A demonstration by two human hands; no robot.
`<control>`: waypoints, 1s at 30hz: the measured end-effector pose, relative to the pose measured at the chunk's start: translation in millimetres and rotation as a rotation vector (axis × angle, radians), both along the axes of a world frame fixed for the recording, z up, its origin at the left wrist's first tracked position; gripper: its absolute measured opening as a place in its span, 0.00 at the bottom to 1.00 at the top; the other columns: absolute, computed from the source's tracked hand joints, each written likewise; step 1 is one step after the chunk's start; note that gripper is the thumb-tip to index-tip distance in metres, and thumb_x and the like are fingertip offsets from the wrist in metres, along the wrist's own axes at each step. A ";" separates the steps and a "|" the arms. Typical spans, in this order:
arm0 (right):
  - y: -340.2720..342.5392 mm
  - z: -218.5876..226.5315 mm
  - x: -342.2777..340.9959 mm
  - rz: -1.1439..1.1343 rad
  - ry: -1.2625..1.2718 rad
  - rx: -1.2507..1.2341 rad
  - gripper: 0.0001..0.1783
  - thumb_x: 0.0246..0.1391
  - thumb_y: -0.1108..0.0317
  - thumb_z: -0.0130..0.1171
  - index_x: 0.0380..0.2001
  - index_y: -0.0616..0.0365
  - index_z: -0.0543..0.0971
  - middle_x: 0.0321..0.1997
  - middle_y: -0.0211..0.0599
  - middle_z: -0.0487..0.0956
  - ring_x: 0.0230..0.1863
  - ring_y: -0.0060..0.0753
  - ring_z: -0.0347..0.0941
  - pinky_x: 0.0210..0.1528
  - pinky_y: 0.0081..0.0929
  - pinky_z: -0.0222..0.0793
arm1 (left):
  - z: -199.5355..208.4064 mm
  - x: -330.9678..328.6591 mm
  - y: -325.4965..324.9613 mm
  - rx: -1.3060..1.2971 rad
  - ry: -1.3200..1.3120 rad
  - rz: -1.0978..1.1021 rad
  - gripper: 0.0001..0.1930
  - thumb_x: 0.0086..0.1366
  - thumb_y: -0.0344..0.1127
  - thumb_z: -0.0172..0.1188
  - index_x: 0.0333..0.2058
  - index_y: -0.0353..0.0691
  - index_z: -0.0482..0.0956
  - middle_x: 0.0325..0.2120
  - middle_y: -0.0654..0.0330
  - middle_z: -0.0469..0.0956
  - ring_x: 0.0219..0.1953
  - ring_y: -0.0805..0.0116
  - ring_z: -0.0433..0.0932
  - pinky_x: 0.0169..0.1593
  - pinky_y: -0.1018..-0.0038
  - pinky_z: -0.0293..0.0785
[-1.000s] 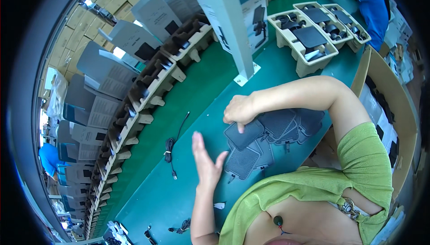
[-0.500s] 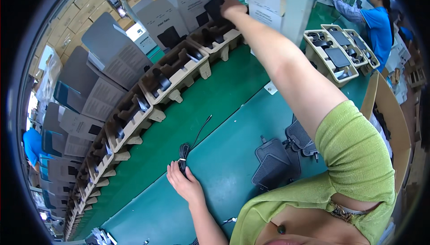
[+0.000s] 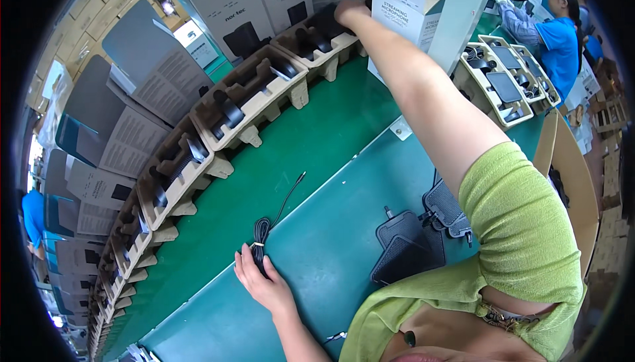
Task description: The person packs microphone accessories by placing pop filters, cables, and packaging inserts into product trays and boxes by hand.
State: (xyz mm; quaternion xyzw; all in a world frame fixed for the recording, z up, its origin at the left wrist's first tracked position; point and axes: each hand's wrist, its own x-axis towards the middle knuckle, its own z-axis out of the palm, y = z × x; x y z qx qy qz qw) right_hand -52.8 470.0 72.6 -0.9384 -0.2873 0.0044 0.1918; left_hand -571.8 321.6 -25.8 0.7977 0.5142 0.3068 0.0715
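Note:
My left hand (image 3: 266, 285) rests at the near edge of the conveyor belt, thumb and fingers closed around the lower end of a coiled black cable (image 3: 260, 231). A pale tie binds the coil, and one loose end runs toward the belt. My right arm stretches far forward. At its end my right hand (image 3: 352, 12) is over the far end of a moulded pulp tray (image 3: 331, 59), on a flat black microphone (image 3: 325, 23) lowered into it. The fingertips are partly hidden there. More flat, mesh-faced black microphones (image 3: 405, 243) lie on the green table by my body.
A curved row of pulp trays (image 3: 228, 138) with black parts runs along the green belt (image 3: 291, 143), open printed cartons (image 3: 159, 74) behind. At right stand a metal post (image 3: 463, 14), filled trays (image 3: 493, 90), a cardboard box (image 3: 575, 163) and a co-worker in blue (image 3: 561, 44).
My right hand has brought the black microphone down into the far tray. My left hand and the cable have shifted slightly left and nearer in the picture; the trays have shifted too.

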 end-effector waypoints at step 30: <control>-169.6 9.1 -308.1 1.317 0.859 0.388 0.10 0.53 0.72 0.53 0.37 0.65 0.68 0.24 0.45 0.76 0.24 0.33 0.76 0.26 0.26 0.74 | 63.2 37.0 -40.7 -0.531 -1.200 -0.342 0.14 0.68 0.36 0.41 0.46 0.32 0.61 0.41 0.47 0.72 0.48 0.59 0.72 0.53 0.66 0.69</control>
